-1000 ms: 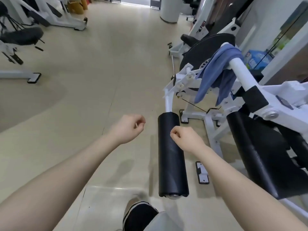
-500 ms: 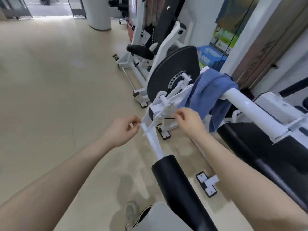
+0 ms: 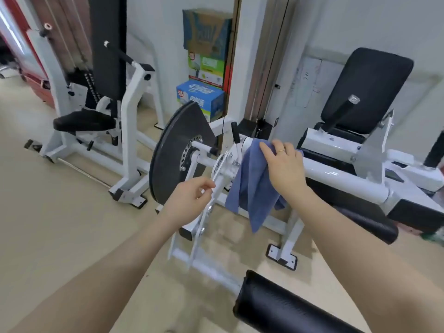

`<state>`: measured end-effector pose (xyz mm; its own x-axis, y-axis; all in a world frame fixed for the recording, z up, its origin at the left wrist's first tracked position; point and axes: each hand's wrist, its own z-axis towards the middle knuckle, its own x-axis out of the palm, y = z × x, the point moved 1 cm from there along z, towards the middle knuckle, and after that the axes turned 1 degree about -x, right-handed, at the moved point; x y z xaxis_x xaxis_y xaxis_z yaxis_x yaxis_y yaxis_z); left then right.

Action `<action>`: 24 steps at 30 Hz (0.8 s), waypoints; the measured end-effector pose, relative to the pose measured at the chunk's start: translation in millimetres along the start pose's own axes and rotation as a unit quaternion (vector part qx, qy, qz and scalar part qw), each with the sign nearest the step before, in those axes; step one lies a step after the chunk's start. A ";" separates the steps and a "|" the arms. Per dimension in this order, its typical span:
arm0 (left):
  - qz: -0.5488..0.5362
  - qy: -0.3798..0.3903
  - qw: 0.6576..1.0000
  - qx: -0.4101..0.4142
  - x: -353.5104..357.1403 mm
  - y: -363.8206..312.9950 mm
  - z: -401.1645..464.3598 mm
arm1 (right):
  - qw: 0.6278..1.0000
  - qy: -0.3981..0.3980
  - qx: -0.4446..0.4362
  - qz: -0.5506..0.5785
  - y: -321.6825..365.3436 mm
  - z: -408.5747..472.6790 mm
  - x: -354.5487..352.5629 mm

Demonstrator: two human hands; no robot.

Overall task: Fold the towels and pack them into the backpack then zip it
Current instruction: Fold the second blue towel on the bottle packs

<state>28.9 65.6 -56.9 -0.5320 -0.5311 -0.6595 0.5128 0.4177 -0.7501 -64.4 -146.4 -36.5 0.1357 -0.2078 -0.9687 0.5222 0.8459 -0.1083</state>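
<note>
Right at the bottom edge there's a fat black foam roller [image 3: 283, 308] on a white bar, cut off by the frame so you only get part of it. Both bare forearms come up from the bottom corners. The left hand [image 3: 189, 199] sits in front of the machine's white pivot bracket [image 3: 222, 174], fingers loosely curled with the thumb and fingertips close together, and I honestly can't tell if it's pinching anything or just hovering there, it's a bit blurry at the fingertips. Just past it to the right is the towel [image 3: 252, 188]: blue-grey, soft looking, draped over the white crossbar [image 3: 336, 176] of the gym machine and hanging down in loose uneven folds that end in a point. The right hand [image 3: 283, 168] lies on top of the towel where it goes over the bar, fingers fairly straight and spread, a thin ring on one finger, pressing on the cloth rather than clenching it; the hand hides the top of the towel. Beside the towel to the left is a big black weight plate [image 3: 173, 159]. Further back there's a black padded seat [image 3: 365, 90], another white machine [image 3: 101, 111], and stacked cardboard boxes [image 3: 204, 68] against the wall with print too small to read.
</note>
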 end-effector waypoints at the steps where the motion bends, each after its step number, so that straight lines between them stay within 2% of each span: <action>1: -0.001 0.022 1.000 0.009 -6.3 4.9 6.1 | 1.000 -0.004 0.007 -0.022 0.3 3.6 1.1; 6: 0.002 0.090 0.994 0.055 -37.7 26.4 30.7 | 0.994 -0.009 0.000 -0.112 7.6 10.8 -2.6; 11: 0.040 0.159 0.981 0.103 -27.0 37.5 51.2 | 0.994 0.065 0.087 -0.005 34.7 -45.5 -0.2; 13: -0.008 0.194 0.977 0.093 -7.2 34.9 46.3 | 0.987 0.115 0.105 0.030 49.2 -79.4 -0.5; 15: -0.075 0.244 0.963 0.085 16.8 25.9 33.4 | 0.970 0.150 0.161 0.102 52.8 -108.6 -3.5; 17: -0.120 0.309 0.938 0.097 41.0 10.2 15.2 | 0.941 0.130 0.229 0.211 47.8 -135.3 -8.9; 20: -0.150 0.394 0.898 0.123 73.1 -20.6 -14.5 | 0.890 0.053 0.309 0.331 34.1 -172.5 -18.2; 24: -0.162 0.411 0.889 0.118 114.3 -63.5 -52.8 | 0.847 0.001 0.368 0.384 10.0 -230.6 -27.9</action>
<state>-100.1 17.3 -87.3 -0.9404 0.1644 -0.2977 0.3191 0.1235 -0.9397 -257.1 -18.9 -62.0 0.6716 0.2659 -0.6916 0.6649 0.1956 0.7209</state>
